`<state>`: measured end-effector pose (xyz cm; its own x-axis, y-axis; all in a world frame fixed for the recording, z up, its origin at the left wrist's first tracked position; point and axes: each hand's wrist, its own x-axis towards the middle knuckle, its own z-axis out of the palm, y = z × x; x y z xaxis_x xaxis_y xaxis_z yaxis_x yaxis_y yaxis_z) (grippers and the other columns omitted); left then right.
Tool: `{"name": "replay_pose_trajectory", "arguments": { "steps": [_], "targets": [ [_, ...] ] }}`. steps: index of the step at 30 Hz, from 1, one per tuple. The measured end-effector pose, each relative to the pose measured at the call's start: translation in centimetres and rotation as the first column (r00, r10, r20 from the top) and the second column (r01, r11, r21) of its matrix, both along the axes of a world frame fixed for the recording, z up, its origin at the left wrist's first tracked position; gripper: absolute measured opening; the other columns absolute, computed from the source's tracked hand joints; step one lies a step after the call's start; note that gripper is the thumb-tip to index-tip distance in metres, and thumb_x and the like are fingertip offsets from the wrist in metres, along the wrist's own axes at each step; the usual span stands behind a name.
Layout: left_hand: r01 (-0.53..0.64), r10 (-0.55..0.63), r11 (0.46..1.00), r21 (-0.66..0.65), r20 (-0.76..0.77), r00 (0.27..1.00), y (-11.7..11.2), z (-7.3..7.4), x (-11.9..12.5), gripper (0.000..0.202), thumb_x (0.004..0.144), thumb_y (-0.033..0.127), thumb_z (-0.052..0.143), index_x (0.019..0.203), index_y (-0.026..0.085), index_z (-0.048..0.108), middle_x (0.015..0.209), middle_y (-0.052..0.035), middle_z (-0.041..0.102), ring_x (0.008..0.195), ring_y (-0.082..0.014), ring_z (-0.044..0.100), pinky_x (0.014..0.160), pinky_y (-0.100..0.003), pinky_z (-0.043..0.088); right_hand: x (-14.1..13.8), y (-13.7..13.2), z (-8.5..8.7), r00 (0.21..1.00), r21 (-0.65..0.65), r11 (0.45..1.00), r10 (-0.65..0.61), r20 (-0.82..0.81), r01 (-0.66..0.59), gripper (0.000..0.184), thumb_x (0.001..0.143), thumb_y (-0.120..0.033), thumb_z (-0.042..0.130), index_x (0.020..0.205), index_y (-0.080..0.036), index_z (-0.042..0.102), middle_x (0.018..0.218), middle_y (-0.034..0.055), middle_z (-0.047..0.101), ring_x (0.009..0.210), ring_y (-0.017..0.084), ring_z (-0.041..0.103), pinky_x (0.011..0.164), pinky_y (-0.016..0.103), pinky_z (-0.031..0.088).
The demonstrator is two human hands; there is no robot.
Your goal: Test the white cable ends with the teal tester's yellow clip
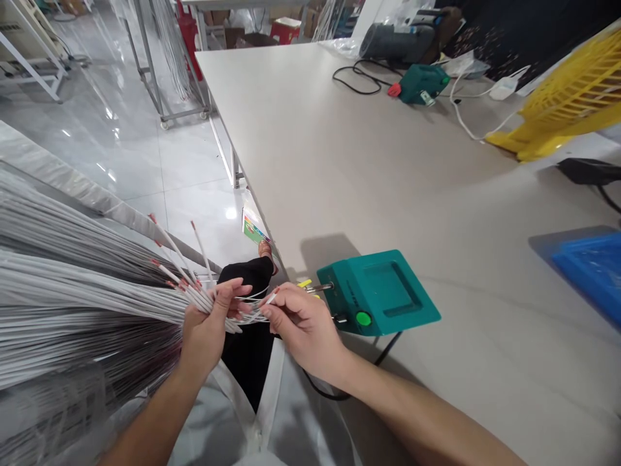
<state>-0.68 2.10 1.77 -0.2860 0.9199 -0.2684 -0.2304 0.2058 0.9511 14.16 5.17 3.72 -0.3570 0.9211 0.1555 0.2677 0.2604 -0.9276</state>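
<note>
My left hand is closed around a bundle of thin white cables, several of whose ends show red tips. Between the thumb and fingers of my right hand is the end of one white cable, also red at its tip. Just beyond that hand sits a green device with a round bright-green button, at the table's near edge. A metal rod and yellow pieces stick out of its left side, partly hidden by my fingers.
Long white cables hang in thick bunches on the left. On the grey table are a second green device, a dark motor, a yellow fan and a blue tray. A wheeled rack stands on the floor.
</note>
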Motion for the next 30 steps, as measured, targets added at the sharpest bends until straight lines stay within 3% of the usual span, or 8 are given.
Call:
{"name": "replay_pose_trajectory", "arguments": {
  "steps": [5,8,12,14,18,23,25,30],
  "targets": [
    [0.161,-0.150,0.985,0.061,-0.151,0.977,-0.3,0.7,1.1,0.019,0.079,0.032,0.061,0.087,0.017,0.070,0.090,-0.0058,0.064,0.045,-0.0052,0.044,0.042,-0.020,0.039,-0.1,-0.1,-0.2,0.994,0.069,0.995,0.067,0.084,-0.073,0.020,0.085,-0.017,0.044,0.068,-0.017,0.054,0.069,0.0034,0.055,0.067,0.013,0.054,0.059,0.023,0.045],
    [0.145,-0.137,0.989,0.040,-0.162,0.977,-0.4,1.0,1.4,0.015,0.076,0.030,0.064,0.077,0.018,0.070,0.097,-0.0055,0.061,0.044,-0.0045,0.045,0.040,-0.020,0.038,0.1,-0.2,-0.2,0.987,0.136,0.984,0.099,0.128,-0.116,0.022,0.086,-0.016,0.040,0.077,-0.017,0.060,0.073,0.0047,0.057,0.070,0.013,0.056,0.061,0.023,0.047],
    [0.048,-0.052,0.999,-0.023,-0.223,0.973,-0.3,1.2,1.3,0.015,0.073,0.031,0.066,0.078,0.017,0.070,0.052,0.0026,0.054,0.039,-0.0080,0.041,0.037,-0.020,0.033,0.2,-0.1,-0.1,0.998,0.202,0.979,-0.044,0.051,0.033,0.018,0.084,-0.016,0.046,0.089,-0.018,0.063,0.082,0.0063,0.060,0.072,0.013,0.058,0.062,0.025,0.049],
    [0.045,-0.049,0.999,-0.020,-0.271,0.961,-0.4,1.1,1.3,0.014,0.071,0.030,0.068,0.075,0.017,0.070,0.044,0.0039,0.048,0.040,-0.0096,0.041,0.039,-0.021,0.034,0.3,-0.1,0.0,0.998,0.171,0.983,-0.064,0.001,0.063,0.018,0.083,-0.016,0.047,0.091,-0.018,0.063,0.083,0.0067,0.061,0.073,0.014,0.059,0.060,0.025,0.049],
    [0.065,-0.064,0.998,-0.008,-0.296,0.953,-0.6,0.8,1.5,0.009,0.067,0.026,0.071,0.071,0.018,0.071,0.062,-0.0008,0.063,0.054,-0.0137,0.053,0.050,-0.023,0.042,0.1,0.0,-0.1,0.999,0.107,0.994,-0.013,-0.034,0.016,0.014,0.080,-0.017,0.051,0.085,-0.018,0.064,0.076,0.0051,0.060,0.064,0.012,0.057,0.053,0.023,0.047],
    [0.090,-0.095,0.995,-0.030,-0.328,0.940,-0.7,0.9,1.8,0.011,0.069,0.029,0.070,0.071,0.017,0.071,0.059,0.0001,0.060,0.055,-0.0129,0.050,0.054,-0.024,0.043,-0.1,0.1,-0.4,0.999,0.122,0.992,-0.034,-0.010,0.035,0.011,0.079,-0.016,0.054,0.078,-0.017,0.065,0.071,0.0037,0.058,0.062,0.011,0.055,0.052,0.022,0.046],
    [0.094,-0.100,0.995,-0.035,-0.271,0.957,-0.8,0.9,1.9,0.013,0.069,0.029,0.070,0.071,0.017,0.069,0.053,0.0022,0.054,0.048,-0.0098,0.044,0.047,-0.022,0.038,-0.1,0.2,-0.5,0.999,0.078,0.997,-0.019,-0.046,0.022,0.013,0.081,-0.016,0.052,0.079,-0.017,0.065,0.071,0.0033,0.059,0.064,0.011,0.056,0.055,0.023,0.047],
    [0.134,-0.131,0.991,-0.019,0.097,0.987,-1.2,0.0,1.8,0.014,0.075,0.030,0.067,0.073,0.017,0.063,0.048,0.0055,0.048,0.036,-0.0039,0.031,0.034,-0.017,0.022,-0.1,0.2,-0.3,0.986,-0.073,0.997,0.025,-0.164,-0.037,0.016,0.084,-0.020,0.050,0.080,-0.017,0.065,0.070,0.0024,0.057,0.057,0.009,0.056,0.050,0.021,0.048]
  ]
}}
